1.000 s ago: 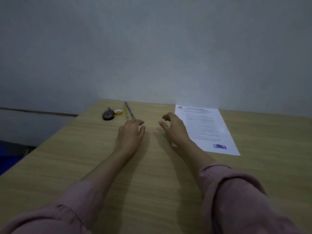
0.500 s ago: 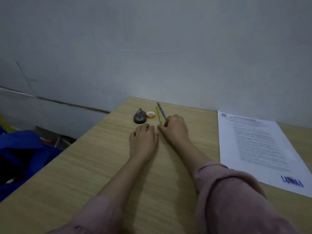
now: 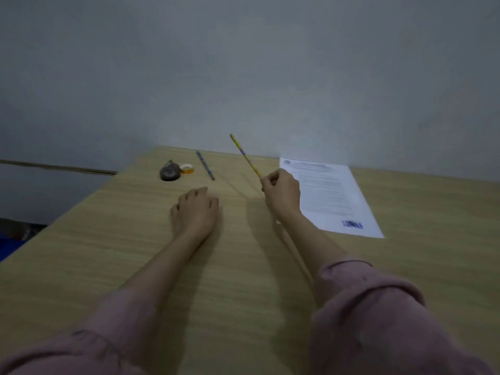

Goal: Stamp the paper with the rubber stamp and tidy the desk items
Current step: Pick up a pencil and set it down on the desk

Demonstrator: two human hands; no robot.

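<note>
A printed white paper (image 3: pixel 328 193) lies on the wooden desk (image 3: pixel 135 239) at the right, with a blue stamp mark (image 3: pixel 352 224) near its front corner. My right hand (image 3: pixel 281 193) is shut on a yellow pencil (image 3: pixel 244 155), lifted off the desk and pointing up and to the left. My left hand (image 3: pixel 196 209) rests palm down on the desk, fingers slightly apart, holding nothing. A blue pencil (image 3: pixel 205 165) lies on the desk beyond it. At the far left of the desk sit a dark round item (image 3: pixel 169 171) and a small orange tape roll (image 3: pixel 187 168).
A plain grey wall (image 3: pixel 243 77) rises right behind the desk. The desk's left edge (image 3: pixel 67 212) drops off to a dark floor area with something blue (image 3: pixel 8 247) below. Pink sleeves cover both forearms near the camera.
My right hand has picked the yellow pencil up from beside the blue one and raised it toward the paper. My left hand stayed on the desk. The view swung back right.
</note>
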